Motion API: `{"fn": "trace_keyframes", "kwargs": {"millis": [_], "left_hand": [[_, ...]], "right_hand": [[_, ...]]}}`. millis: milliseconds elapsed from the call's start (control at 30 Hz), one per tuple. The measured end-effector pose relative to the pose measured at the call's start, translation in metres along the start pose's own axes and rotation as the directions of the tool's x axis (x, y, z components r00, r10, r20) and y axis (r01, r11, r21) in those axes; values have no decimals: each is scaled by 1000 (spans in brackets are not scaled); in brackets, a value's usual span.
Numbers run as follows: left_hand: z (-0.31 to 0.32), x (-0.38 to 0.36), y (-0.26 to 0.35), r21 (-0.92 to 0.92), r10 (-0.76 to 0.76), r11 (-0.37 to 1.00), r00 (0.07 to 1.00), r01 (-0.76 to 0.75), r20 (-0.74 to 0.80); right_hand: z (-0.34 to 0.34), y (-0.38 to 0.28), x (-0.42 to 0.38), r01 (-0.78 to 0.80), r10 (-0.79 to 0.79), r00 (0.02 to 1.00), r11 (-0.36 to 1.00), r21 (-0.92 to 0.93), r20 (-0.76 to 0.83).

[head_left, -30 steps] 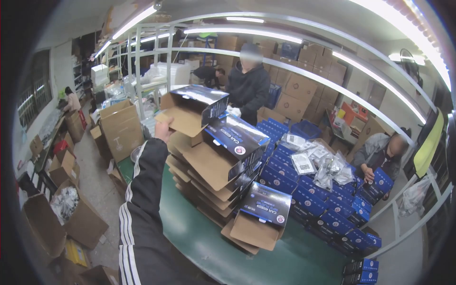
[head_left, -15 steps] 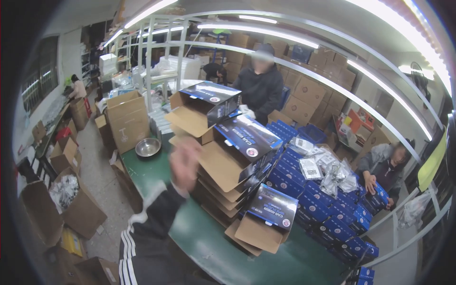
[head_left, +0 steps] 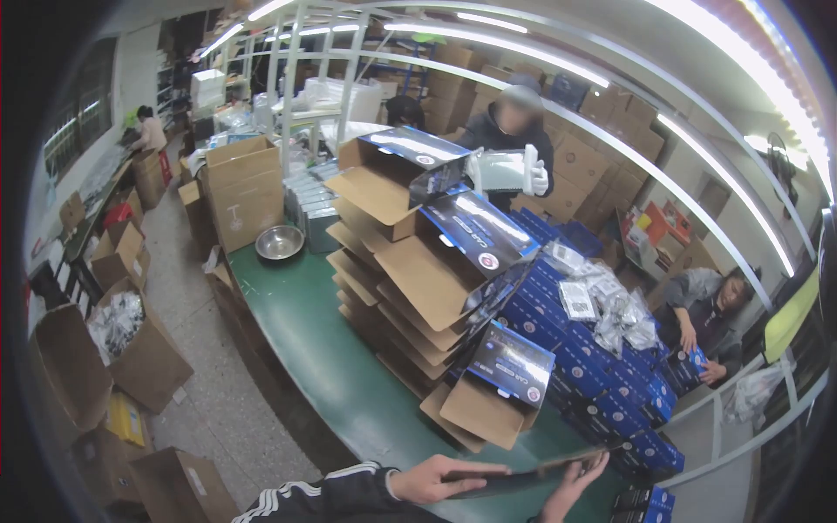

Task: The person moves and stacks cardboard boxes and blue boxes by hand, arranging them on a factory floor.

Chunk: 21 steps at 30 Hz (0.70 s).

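Observation:
At the bottom, my left hand grips one end of a flat dark piece of cardboard above the green table. My right hand is at its other end, fingers closed on it. Just beyond my hands, an open blue box with brown flaps lies on the table. Behind it rises a tall stack of open boxes, their brown flaps pointing left. The cardboard is seen nearly edge-on, so its faces are mostly hidden.
A metal bowl and a large carton stand at the left. Rows of closed blue boxes carry plastic packets. Across the table a gloved person holds a white packet; another person handles a blue box at the right.
My left hand has dropped from beside the stack to the bottom, and my right hand has come into view with the cardboard. The person across has raised a white packet.

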<state>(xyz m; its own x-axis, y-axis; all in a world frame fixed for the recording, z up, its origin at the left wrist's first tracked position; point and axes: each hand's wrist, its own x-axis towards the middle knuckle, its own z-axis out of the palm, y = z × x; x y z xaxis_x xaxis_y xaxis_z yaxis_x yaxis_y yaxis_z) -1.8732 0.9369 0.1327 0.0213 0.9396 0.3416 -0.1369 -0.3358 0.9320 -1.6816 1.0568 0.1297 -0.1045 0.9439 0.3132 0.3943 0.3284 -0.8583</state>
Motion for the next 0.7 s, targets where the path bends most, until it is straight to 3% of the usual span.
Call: {"fn": "trace_keyframes", "kwargs": {"millis": [67, 167, 233, 367, 467, 567, 667, 700], "left_hand": [[-1, -2, 1, 37, -68, 997, 987, 64, 146], [1, 0, 1, 68, -82, 995, 974, 69, 210], [17, 3, -10, 111, -142, 980, 973, 164, -185], [31, 9, -24, 126, -39, 987, 912, 98, -408], [34, 16, -27, 40, -69, 995, 899, 95, -433], [34, 20, -26, 153, 95, 988, 878, -25, -469], [37, 21, -12, 189, 82, 981, 815, 34, -574], [37, 20, -11, 201, 96, 979, 798, 32, -594]], "right_hand": [[-7, 19, 14, -105, 120, 982, 988, 110, -144], [-3, 19, 12, -222, 293, 898, 946, 237, -329], [-10, 35, 6, -177, 308, 889, 914, 365, -339], [-24, 39, -3, -81, 251, 882, 915, 394, -400], [-30, 15, -12, -66, 243, 932, 845, 531, -269], [-29, -1, -17, -268, 412, 907, 725, 634, -87], [-29, 3, -25, -210, 187, 976, 685, 697, 110], [-27, -1, -27, -242, 255, 965, 785, 570, 60]]}}
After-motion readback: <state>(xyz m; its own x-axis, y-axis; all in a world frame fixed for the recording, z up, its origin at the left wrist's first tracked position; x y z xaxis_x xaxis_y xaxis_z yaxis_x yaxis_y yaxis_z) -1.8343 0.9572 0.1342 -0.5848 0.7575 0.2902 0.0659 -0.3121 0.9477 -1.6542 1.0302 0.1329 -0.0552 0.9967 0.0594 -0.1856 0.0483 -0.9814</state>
